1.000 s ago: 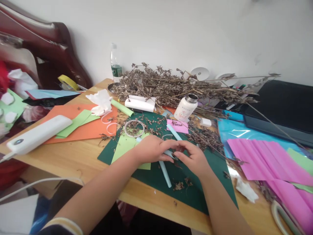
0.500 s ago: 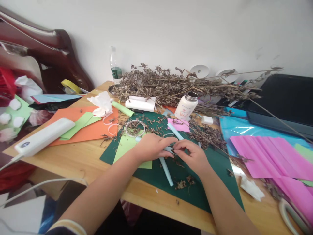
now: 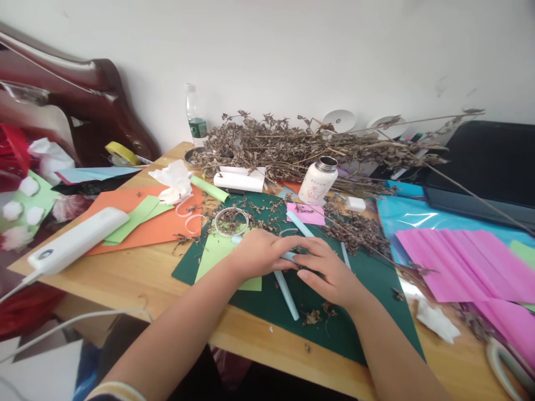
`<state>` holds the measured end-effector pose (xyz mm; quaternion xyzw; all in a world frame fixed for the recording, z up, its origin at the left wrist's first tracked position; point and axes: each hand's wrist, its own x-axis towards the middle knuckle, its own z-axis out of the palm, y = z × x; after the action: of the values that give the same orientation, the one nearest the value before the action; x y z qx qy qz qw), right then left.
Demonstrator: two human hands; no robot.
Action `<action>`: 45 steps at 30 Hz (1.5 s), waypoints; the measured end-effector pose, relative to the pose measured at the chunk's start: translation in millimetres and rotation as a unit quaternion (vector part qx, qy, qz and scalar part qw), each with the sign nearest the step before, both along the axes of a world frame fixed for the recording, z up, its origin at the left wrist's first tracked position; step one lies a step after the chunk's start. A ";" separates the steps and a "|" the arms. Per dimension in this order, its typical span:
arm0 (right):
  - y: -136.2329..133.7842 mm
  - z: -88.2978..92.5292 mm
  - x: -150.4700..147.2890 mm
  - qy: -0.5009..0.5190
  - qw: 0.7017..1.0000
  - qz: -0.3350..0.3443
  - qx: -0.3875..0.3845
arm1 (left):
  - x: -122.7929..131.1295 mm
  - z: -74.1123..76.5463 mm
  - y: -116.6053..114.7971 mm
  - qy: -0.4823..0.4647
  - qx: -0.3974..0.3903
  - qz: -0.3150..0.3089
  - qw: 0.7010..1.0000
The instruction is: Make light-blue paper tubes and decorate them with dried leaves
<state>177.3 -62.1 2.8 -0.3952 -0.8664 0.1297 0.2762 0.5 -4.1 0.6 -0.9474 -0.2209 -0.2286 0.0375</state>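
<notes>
Both hands meet over a dark green sheet [image 3: 368, 312] at the middle of the wooden desk. My left hand [image 3: 261, 253] is closed around a pale blue rolled paper stick [image 3: 288, 289], whose lower end pokes out toward me. My right hand [image 3: 328, 270] lies against the left one with its fingers bent and pressed on the same stick. Another pale blue stick [image 3: 298, 224] lies just beyond the hands, beside a pink note [image 3: 307, 213]. A light green paper [image 3: 213, 253] lies under my left wrist.
A heap of dried twigs [image 3: 301, 147] spans the back of the desk, with crumbs on the green sheet. A white bottle [image 3: 317, 181], a tape ring [image 3: 230, 220], orange paper [image 3: 137, 220], a white device [image 3: 77, 239], pink folded paper [image 3: 463, 264] and scissors [image 3: 507, 362] lie around.
The view has shifted slightly. My right hand's fingers have flattened down onto the stick next to the left hand; earlier they pinched near its end.
</notes>
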 end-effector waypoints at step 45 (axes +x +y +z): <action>13.9 -20.4 8.3 0.667 0.710 -0.164 -0.151 | -5.1 0.9 8.3 -0.550 -0.542 -0.084 0.630</action>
<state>185.6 -48.2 -17.6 -0.3785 -0.3466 0.4417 0.7359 -4.6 4.2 1.4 -0.5100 -0.2037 -0.5487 -0.6303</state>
